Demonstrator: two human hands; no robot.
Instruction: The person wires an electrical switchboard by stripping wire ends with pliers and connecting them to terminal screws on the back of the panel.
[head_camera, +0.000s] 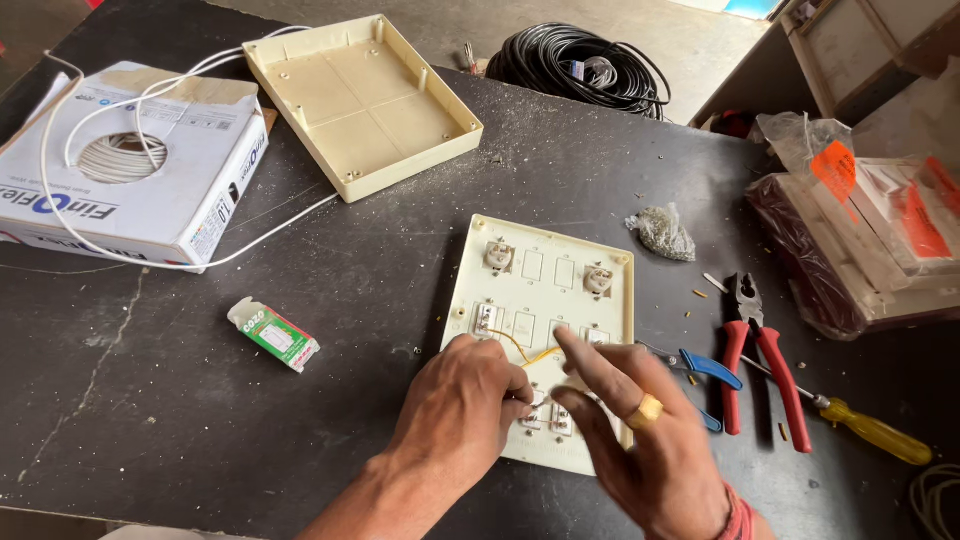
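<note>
Dark, scratched and dusty, the surface (380, 260) carries everything in the head view. At its middle lies a cream plastic switch plate (540, 330), back side up, with sockets and switch modules seated in its cut-outs. A short yellow wire (522, 349) arches over the plate's middle row, from a module on the left toward the person's fingers.

The left hand (460, 410) rests on the plate's lower part, its grip clenched, apparently pinching one wire end, though the fingertips are hidden. The right hand (640, 440), wearing a gold ring, has its fingers spread and released, only the forefinger touching the wire near its right end.

Doing this well probably means steadying the plate with the left hand and seating the stripped end fully in its terminal.

Just right lie blue-handled pliers (700, 365), red-handled pliers (755, 350) and a yellow-handled screwdriver (870, 428). An empty cream back box (360, 100) and a white wire carton (130, 160) sit further off.
</note>
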